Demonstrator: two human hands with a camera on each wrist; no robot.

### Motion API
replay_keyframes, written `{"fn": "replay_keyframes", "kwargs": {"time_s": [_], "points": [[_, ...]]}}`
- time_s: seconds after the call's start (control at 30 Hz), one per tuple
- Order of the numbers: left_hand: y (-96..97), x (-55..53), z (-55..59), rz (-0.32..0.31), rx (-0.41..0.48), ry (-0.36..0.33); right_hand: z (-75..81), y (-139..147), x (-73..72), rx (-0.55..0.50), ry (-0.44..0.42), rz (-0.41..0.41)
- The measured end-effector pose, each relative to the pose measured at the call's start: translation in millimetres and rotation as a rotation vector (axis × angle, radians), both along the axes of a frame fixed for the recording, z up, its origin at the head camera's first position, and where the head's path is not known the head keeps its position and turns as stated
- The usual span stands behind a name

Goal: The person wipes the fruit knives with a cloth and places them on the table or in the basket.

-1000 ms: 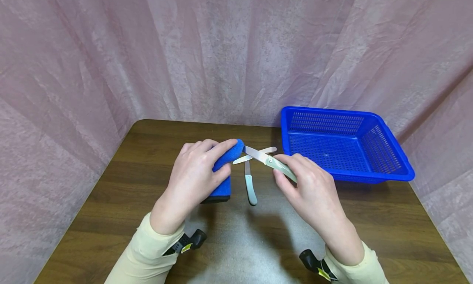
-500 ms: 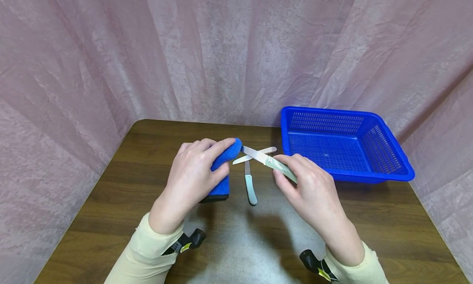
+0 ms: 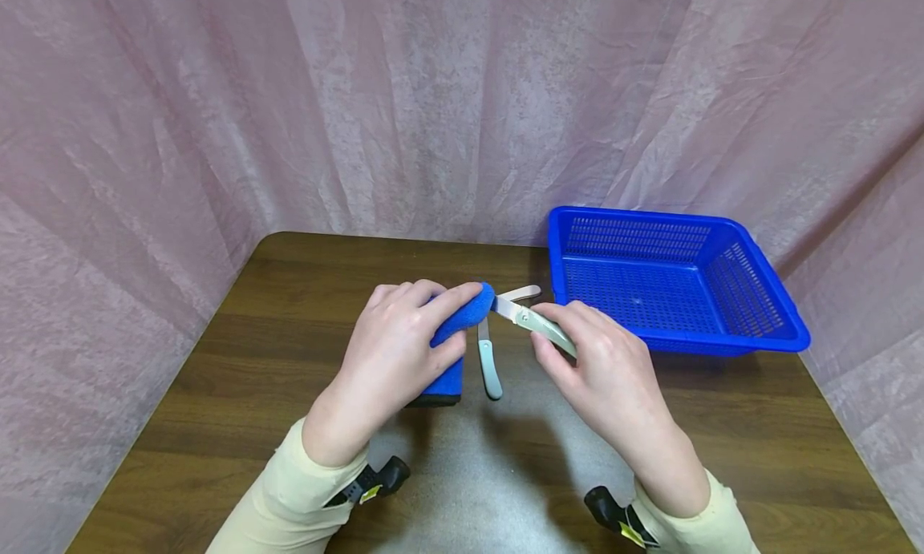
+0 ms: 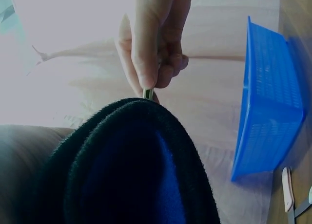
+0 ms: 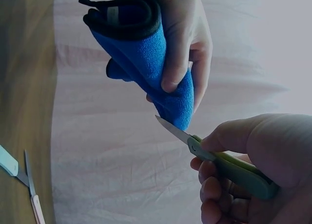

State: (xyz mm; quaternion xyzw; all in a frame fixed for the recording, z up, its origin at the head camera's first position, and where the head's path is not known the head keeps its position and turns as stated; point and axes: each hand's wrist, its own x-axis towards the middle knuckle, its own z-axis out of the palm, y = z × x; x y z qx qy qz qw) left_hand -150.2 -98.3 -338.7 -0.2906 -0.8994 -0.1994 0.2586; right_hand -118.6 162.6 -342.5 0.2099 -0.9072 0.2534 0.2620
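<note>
My left hand [image 3: 390,341] grips a folded blue cloth [image 3: 469,313] with black edging, thumb on the near side and fingers over the top. My right hand [image 3: 609,370] holds a folding knife by its pale green handle [image 3: 546,330], blade out and pointing left. The cloth's folded end covers the front of the blade in the head view. From the right wrist, the blade [image 5: 170,128] shows lying along that end of the cloth [image 5: 168,100]. On the table just beyond lie a knife with a light blue handle [image 3: 489,370] and another with a whitish handle [image 3: 525,293], partly hidden by the cloth.
A blue perforated plastic basket [image 3: 650,217] stands at the back right of the wooden table [image 3: 216,370], close to the right hand. Pink curtains [image 3: 433,113] hang behind the table and along both sides.
The left hand shifted slightly left, then right and nearer with the cloth, which now covers more of the blade and the whitish-handled knife. The right hand has stayed almost still.
</note>
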Motion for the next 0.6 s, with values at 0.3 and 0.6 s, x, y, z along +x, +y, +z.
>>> {"fn": "replay_keyframes", "kwargs": {"time_s": [0.3,0.6], "points": [[-0.3,-0.2,-0.2,0.019,0.009,-0.007,0.0,0.2,0.6,0.003,0.007,0.0],[-3.7,-2.2,0.3,0.032,0.018,-0.029,0.0,-0.6,0.2,0.001,0.016,0.008]]}}
